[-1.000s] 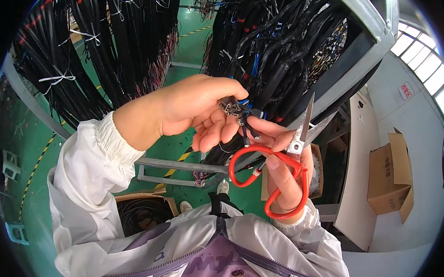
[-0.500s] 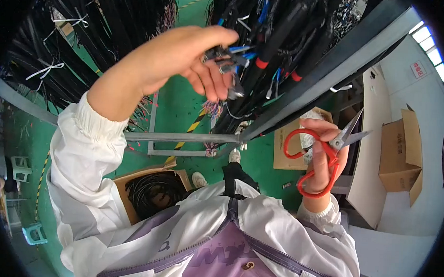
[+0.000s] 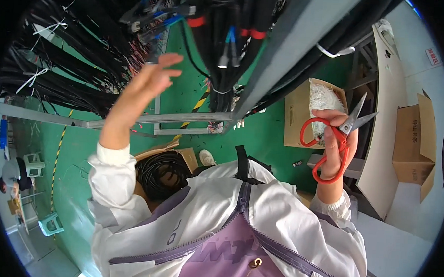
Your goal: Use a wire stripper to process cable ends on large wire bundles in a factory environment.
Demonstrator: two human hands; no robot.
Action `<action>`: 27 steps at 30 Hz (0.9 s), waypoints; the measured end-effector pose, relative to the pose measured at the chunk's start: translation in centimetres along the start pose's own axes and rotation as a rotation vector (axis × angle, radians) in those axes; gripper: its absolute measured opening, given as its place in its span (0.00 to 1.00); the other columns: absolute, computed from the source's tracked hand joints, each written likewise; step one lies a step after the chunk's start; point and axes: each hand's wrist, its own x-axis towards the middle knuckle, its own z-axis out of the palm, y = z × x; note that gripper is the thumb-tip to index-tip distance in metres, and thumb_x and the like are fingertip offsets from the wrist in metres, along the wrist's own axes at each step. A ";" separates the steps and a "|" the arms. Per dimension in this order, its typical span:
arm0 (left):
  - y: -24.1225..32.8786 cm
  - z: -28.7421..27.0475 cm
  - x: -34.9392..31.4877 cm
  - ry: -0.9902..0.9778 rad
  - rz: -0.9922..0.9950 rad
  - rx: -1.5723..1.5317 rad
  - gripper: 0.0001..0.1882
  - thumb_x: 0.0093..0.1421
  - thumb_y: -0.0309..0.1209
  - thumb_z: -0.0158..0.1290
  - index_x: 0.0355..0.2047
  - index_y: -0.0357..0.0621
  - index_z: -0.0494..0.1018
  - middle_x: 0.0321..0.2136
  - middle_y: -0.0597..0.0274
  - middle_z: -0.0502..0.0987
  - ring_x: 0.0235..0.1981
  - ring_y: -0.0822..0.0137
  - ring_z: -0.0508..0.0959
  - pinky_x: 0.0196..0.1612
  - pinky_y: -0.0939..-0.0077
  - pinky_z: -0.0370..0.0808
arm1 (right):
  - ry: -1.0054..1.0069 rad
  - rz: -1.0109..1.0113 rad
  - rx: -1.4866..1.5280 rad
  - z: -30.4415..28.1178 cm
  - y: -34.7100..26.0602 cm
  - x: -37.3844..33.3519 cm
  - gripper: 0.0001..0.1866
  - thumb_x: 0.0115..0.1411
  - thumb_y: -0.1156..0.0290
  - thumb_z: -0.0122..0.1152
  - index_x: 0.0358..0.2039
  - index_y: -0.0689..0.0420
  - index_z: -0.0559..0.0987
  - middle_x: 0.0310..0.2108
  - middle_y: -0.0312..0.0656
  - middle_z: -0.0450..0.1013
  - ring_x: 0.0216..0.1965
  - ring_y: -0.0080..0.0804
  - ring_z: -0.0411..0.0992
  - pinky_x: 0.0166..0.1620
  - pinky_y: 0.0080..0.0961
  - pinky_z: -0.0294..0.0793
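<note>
My right hand [image 3: 337, 148] holds a pair of red-handled scissors [image 3: 345, 133], its fingers through and around the handles. The blades are spread apart and point up and to the right. My left hand [image 3: 154, 81] is raised at the left of the rail, fingers parted, with nothing visible in it. Just beyond it hangs a bunch of cable ends with dark and grey connectors [image 3: 160, 24], some with blue wires. Right of this, thick black cable bundles [image 3: 223, 89] with red bands hang together, bound by a white tie low down.
A grey metal frame [image 3: 183, 118] runs across in front of me and up to the right. More tied black harnesses [image 3: 51, 76] hang at left. Coiled black cable fills a carton [image 3: 189, 159] below. Another carton [image 3: 297, 109] holds whitish strands. At right, a bench [image 3: 388, 121] bears an open carton [image 3: 408, 141].
My left hand has let go of the connector ends and drawn back down and left. The connectors now hang farther left. My right hand still holds the scissors; the view has shifted.
</note>
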 end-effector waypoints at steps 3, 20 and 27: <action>-1.9 3.4 0.0 -0.064 0.009 -0.042 0.31 0.61 0.36 0.49 0.59 0.39 0.50 0.55 0.57 0.60 0.53 0.63 0.66 0.50 0.72 0.66 | -0.003 0.019 0.014 -1.7 0.7 0.1 0.06 0.55 0.82 0.45 0.35 0.62 0.64 0.40 0.53 0.69 0.45 0.42 0.69 0.48 0.33 0.66; -8.6 12.2 5.9 0.746 -0.113 0.507 0.31 0.45 0.30 0.62 0.48 0.37 0.61 0.41 0.57 0.67 0.48 0.61 0.66 0.52 0.69 0.62 | 0.117 0.154 0.186 -14.9 4.8 -4.7 0.04 0.59 0.79 0.46 0.34 0.61 0.64 0.35 0.48 0.71 0.43 0.41 0.70 0.45 0.30 0.67; -5.8 9.6 7.2 0.994 -0.204 0.427 0.32 0.43 0.33 0.60 0.49 0.37 0.63 0.37 0.51 0.75 0.30 0.58 0.77 0.31 0.70 0.75 | 0.039 0.177 0.165 -17.4 5.3 -5.0 0.03 0.59 0.78 0.46 0.34 0.61 0.65 0.34 0.47 0.70 0.42 0.40 0.70 0.47 0.32 0.66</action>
